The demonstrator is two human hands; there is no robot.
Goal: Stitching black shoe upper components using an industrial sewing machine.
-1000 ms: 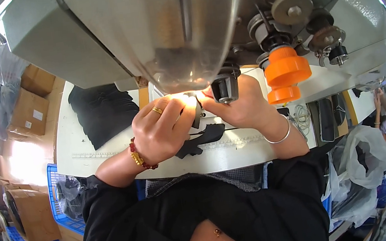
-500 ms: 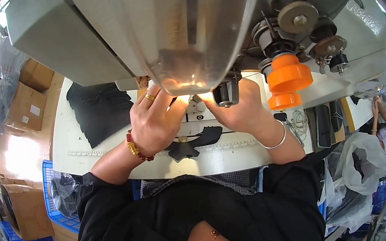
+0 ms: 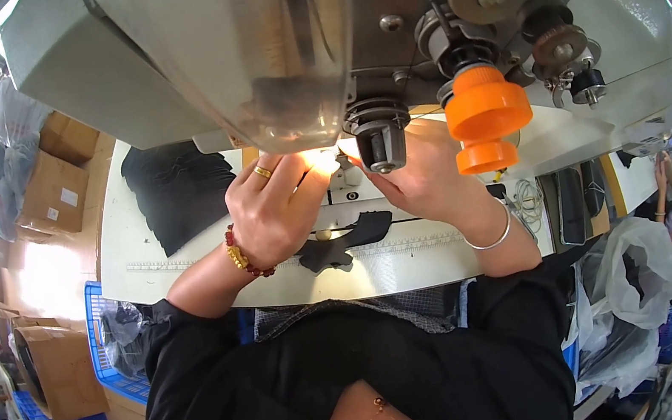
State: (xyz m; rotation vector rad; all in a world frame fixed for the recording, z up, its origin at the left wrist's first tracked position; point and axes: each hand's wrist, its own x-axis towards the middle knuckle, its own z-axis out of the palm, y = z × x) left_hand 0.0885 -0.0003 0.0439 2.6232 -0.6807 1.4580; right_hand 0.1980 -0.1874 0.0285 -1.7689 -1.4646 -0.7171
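Under the head of a sewing machine (image 3: 288,53), both my hands meet near its lit needle area. My left hand (image 3: 271,206), with a ring and a red beaded bracelet, has bent fingers and its thumb drawn together at the bright spot. My right hand (image 3: 421,176), a silver bangle on its wrist, has its thumb pointing to the same spot. Parts of the machine cover its other fingers. Whatever the fingertips pinch is lost in glare and behind the machine. Just below the hands, a cut black fabric piece (image 3: 346,241) lies on the white table (image 3: 190,273).
A fanned stack of black fabric pieces (image 3: 175,194) lies at the table's left. Orange knobs (image 3: 488,115) jut down beside my right hand. A ruler strip (image 3: 426,241) runs along the front. Blue crates (image 3: 106,345), cartons (image 3: 50,194) and a plastic bag (image 3: 641,270) surround the table.
My view has shifted slightly, so the machine head appears further left and higher. Both hands stay at the needle area, with little visible change in their fingers.
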